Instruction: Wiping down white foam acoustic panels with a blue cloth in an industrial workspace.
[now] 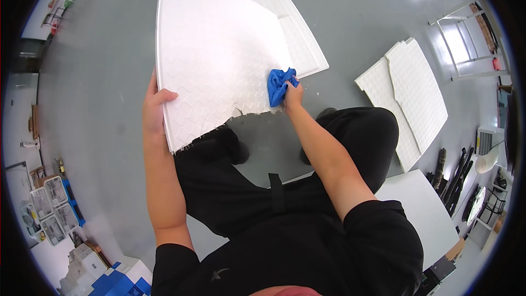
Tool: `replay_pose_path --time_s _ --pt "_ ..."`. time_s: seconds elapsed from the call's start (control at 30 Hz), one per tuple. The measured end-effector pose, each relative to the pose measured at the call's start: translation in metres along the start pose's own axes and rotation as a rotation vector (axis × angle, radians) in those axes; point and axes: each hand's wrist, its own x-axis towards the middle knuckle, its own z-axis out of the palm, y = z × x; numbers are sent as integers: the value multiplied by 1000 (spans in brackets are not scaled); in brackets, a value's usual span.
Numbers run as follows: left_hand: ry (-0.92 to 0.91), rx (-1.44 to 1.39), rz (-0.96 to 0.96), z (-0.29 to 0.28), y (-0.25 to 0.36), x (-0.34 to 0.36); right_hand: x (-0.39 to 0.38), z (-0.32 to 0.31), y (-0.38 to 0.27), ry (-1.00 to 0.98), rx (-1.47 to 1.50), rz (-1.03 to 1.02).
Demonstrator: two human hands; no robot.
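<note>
A large white panel (219,38) with an embossed weave pattern is held up before me; its near edge is torn and ragged. My left hand (158,104) grips its left edge, thumb on the front face and fingers behind. A crumpled blue cloth (278,89) is bunched in my right hand (294,94), pressed to the panel's lower right part. Past the panel's right side, another white textured panel (301,38) shows, partly covered by the held one.
On the floor to the right lie stacked white panels (411,93) with one broken edge. A white board (419,208) is beside my right side. A metal frame (466,38) stands far right; clear bins (53,203) and a blue-and-white box (123,279) are at left.
</note>
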Motion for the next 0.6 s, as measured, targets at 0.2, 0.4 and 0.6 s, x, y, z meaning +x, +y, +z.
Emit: replay_pose_path --time_s 0.2,0.4,0.6 --pt "15 -3 4 0 -3 1 -21 22 -22 -156 -493 -354" --pt "-22 -13 18 -12 -4 3 -8 11 -27 118 -410 -203" --pt "-58 55 21 -18 -4 3 18 -70 5 499 -505 62"
